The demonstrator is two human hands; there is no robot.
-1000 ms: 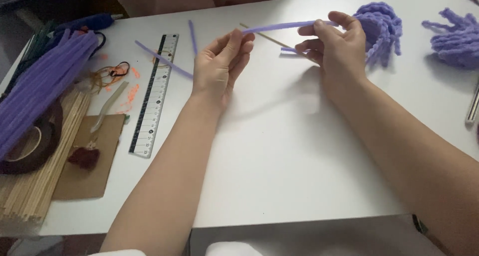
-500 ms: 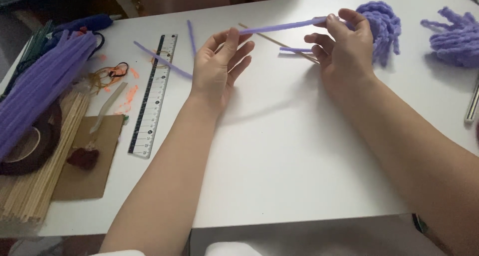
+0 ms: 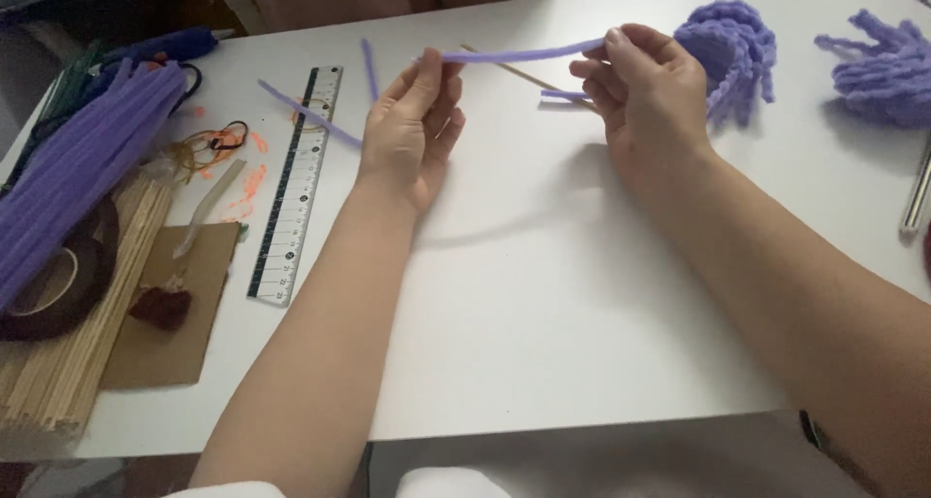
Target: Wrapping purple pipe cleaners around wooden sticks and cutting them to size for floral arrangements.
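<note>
Purple pipe cleaner [image 3: 524, 55] hangs in the air above the white surface [image 3: 543, 314], stretched nearly level between the two hands. The left hand [image 3: 412, 129] pinches its left end between thumb and fingertips, the other fingers loosely extended. The right hand [image 3: 645, 91] pinches the right end, fingers curled close around it.

It looks very light, a thin fuzzy strand that probably has a wire core: it holds an almost straight line with only a slight bow, so it should bend easily and keep whatever shape it is given. The fuzz gives the fingers friction, so slipping seems unlikely. A hold near each end, as here, suits stretching or bending it; a pinch nearer the middle would give tighter control of a curve.

Under the right hand lie a short purple piece [image 3: 562, 96] and a thin wooden stick [image 3: 514, 71]. Two curled purple bundles [image 3: 732, 52] [image 3: 882, 66] sit at the far right. To the left are a ruler [image 3: 296, 183], two loose purple stems [image 3: 310, 115], a thick bunch of purple pipe cleaners [image 3: 82, 159], a roll of dark tape [image 3: 53, 285], a bundle of wooden sticks [image 3: 73, 343] and a piece of brown cardboard [image 3: 179, 304].
</note>
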